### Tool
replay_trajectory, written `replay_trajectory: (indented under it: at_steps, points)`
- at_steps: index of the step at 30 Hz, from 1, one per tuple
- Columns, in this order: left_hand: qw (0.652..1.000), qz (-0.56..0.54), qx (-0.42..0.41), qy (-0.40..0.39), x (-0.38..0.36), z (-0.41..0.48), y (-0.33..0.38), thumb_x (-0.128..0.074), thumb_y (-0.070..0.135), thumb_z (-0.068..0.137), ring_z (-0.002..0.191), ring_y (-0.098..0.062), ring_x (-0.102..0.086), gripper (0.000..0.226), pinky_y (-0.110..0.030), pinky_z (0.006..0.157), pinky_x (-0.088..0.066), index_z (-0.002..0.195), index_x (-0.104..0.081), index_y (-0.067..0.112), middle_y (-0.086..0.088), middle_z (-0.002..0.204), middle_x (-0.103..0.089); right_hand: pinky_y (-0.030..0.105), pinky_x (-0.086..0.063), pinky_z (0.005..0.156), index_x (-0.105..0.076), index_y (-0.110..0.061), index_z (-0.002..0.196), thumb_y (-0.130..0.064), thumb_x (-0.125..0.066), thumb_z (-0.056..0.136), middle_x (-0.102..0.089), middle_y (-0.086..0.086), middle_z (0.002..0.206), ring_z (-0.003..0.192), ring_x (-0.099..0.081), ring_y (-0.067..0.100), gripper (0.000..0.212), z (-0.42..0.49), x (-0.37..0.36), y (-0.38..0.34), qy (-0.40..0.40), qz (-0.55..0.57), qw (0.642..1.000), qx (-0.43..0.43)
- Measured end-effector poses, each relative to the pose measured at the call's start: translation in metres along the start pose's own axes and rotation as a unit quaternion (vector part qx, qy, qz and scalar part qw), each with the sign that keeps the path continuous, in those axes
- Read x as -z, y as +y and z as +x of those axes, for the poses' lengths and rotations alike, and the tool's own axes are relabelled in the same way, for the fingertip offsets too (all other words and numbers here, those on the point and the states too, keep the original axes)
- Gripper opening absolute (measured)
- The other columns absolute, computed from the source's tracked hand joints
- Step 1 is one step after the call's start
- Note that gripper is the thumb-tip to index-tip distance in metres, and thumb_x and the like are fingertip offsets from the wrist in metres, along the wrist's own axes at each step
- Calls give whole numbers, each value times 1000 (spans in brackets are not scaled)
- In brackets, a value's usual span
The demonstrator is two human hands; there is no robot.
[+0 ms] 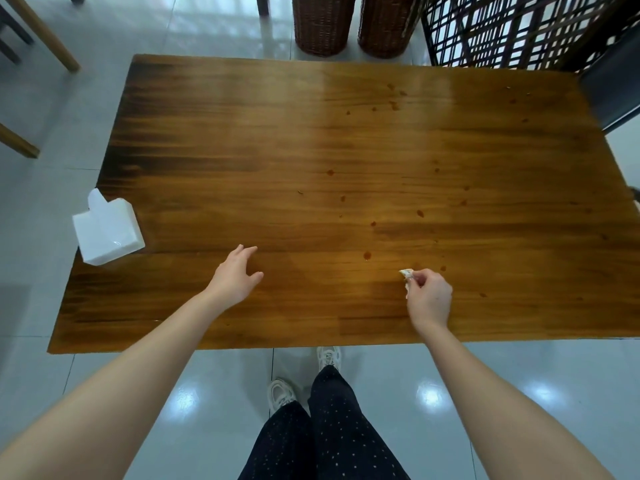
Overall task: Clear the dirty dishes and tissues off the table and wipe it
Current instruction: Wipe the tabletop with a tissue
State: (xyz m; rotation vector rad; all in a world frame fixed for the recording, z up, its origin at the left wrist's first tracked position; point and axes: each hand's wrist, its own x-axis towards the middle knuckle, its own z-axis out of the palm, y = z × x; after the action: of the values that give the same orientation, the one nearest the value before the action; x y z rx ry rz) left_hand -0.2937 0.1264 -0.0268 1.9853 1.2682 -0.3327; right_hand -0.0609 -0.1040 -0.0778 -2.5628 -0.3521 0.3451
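Note:
A wooden table (242,140) fills the view, with several brownish drops and crumbs (367,254) scattered over its right half. My right hand (429,296) pinches a small crumpled, stained tissue (407,274) just above the tabletop near the front edge. My left hand (237,273) hovers over the table's front middle with fingers relaxed and spread, holding nothing. A white tissue pack (107,233) sits at the table's left edge, one sheet sticking up.
Two wicker baskets (323,26) stand on the floor beyond the far edge. A dark lattice chair (519,29) is at the far right. Wooden chair legs (45,36) are at the far left. My legs and shoes are below the near edge.

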Motion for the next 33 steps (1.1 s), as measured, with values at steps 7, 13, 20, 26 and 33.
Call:
replay_trajectory:
  at_steps: [7,13,20,26,33]
  points:
    - [1000,19,-19,-14,-7,7,11,-57,21,95,145,-27,-19,63,-45,118,-20,150,-27,16,-11,159,-17,27,-53,69,-67,-13,92,-15,-56,93,-63,-1,87,78,-59,12,11,-49,-38,-36,-112,36,991,61]
    - [999,29,-24,-19,-10,11,17,-57,21,95,145,-28,-19,63,-45,118,-20,150,-27,17,-11,159,-16,22,-47,68,-68,-9,99,-14,-56,94,-64,0,91,83,-56,11,14,-86,-53,-39,-154,13,966,206]
    - [999,29,-28,-10,-11,17,17,-60,20,93,145,-28,-19,68,-46,118,-20,151,-25,17,-9,160,-12,20,-41,65,-68,-9,89,-5,-61,88,-58,-5,81,80,-58,17,8,-13,-6,-7,-47,66,995,59]
    - [1000,24,-12,6,-9,27,20,-60,20,93,145,-28,-20,68,-47,117,-22,151,-24,18,-8,160,-12,25,-46,67,-69,-5,92,-6,-59,90,-63,4,86,81,-58,18,10,3,-11,-12,6,58,998,13]
    - [999,25,-2,25,-6,45,29,-61,19,92,145,-28,-18,70,-47,118,-21,151,-24,18,-8,160,-11,23,-48,74,-67,-9,99,-11,-55,93,-59,-4,87,84,-56,11,14,-12,-40,-47,-135,69,981,122]
